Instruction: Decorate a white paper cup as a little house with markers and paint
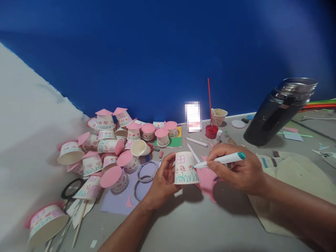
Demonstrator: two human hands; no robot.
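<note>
My left hand (166,176) is wrapped round the left side and back of a white paper cup (187,168), held upside down above the grey table. The cup bears a purple window, red flowers and green grass strokes. In my right hand (236,169) is a white marker with a green end (224,159), pinched between the fingers. Its tip is at the cup's right side, close to the red flowers; whether it touches cannot be told. Pink paper scraps (207,180) and a white pen (193,153) lie behind and beside the cup.
Several decorated cups with pink cone roofs (121,116) crowd the left. Wire rings (147,172) rest on purple paper (112,202). Behind are a red paint pot (211,131) and a patterned cup (219,118). A dark bottle (275,115) and beige cloth (291,178) are at right.
</note>
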